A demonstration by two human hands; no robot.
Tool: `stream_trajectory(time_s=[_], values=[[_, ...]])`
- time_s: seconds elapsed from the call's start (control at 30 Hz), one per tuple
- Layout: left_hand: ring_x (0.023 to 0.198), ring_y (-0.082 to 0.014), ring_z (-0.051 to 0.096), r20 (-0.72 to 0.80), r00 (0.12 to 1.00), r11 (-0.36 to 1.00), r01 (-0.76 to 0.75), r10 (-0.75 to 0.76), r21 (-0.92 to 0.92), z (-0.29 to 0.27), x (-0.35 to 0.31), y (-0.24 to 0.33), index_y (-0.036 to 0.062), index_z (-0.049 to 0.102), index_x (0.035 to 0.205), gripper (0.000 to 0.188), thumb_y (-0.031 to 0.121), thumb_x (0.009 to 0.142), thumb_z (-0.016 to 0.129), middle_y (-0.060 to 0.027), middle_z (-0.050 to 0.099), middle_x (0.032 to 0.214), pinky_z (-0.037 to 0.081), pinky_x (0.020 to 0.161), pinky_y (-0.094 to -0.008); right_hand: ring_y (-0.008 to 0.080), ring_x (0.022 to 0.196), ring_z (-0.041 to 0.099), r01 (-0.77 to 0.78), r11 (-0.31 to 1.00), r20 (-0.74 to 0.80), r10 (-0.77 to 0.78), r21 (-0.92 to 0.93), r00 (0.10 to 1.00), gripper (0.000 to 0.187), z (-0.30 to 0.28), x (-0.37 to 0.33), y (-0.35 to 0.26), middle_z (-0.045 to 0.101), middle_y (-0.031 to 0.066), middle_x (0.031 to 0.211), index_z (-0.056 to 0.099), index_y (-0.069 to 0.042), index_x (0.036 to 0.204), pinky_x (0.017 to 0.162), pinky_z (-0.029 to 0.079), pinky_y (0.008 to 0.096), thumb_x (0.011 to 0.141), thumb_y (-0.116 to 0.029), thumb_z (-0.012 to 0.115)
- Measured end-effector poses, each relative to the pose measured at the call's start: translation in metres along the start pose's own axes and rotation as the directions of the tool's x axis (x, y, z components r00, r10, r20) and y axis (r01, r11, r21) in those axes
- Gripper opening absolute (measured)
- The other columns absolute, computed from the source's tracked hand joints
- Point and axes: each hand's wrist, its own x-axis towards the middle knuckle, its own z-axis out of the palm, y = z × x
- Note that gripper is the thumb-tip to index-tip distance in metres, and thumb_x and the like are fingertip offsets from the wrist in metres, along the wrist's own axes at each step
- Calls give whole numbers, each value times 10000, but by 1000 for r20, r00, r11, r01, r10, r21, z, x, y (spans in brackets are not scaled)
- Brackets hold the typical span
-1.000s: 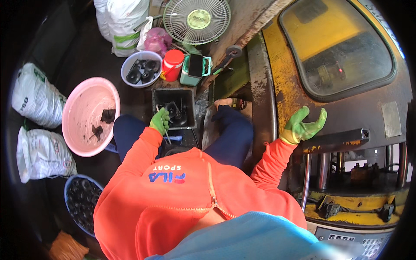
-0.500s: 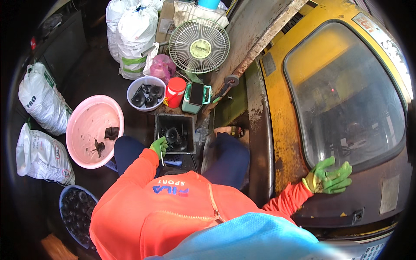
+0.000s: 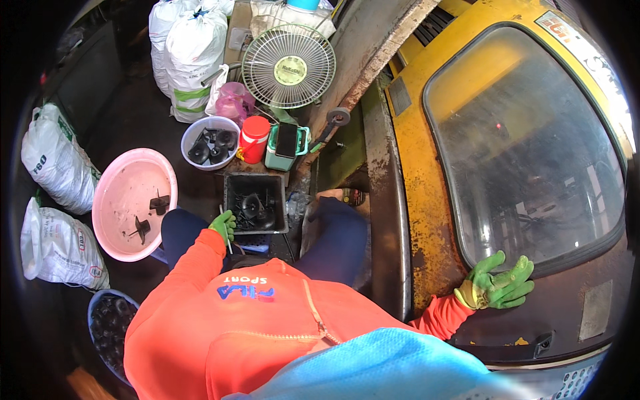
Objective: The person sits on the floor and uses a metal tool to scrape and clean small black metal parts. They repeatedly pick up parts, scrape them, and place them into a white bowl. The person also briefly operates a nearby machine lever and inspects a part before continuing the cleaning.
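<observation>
Left hand [image 3: 227,225] staying by the black bin [image 3: 285,203], right hand [image 3: 501,282] spreading at the yellow door [image 3: 527,167]
Left fingers are curling around a thin pale tool [image 3: 230,247] beside black parts [image 3: 251,205]; right fingers are fanning below the window, contact unclear. The door is now hiding rods exposed a second ago, apparently closing off the inside.

At twelve o'clock, the top edge crops a blue container [image 3: 304,4]. Between two and three, reflections blur whatever lies behind the window [image 3: 527,160]. Near nine, the left hand [image 3: 225,226] hides part of a thin pale stick [image 3: 230,247].
</observation>
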Motion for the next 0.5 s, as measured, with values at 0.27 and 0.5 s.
stream_trajectory(time_s=[0.27,0.5], values=[[399,-90,343,-50,999,999,1,-3,-32,0,-9,5,179,537,787,299,466,867,575,64,454,562,264,392,-267,336,787,583,6,1000,-23,-6,9,1000,271,1,-1,1,636,111,1037,588,-66,1046,581,370,383,781,-116,615],[402,-89,364,-12,1000,1000,-3,3,-20,-2,-5,4,183,534,758,299,459,861,587,60,467,560,284,393,-264,340,789,588,11,999,-49,-8,50,999,262,0,1,1,641,112,1026,596,-53,1039,576,365,385,782,-94,616]])
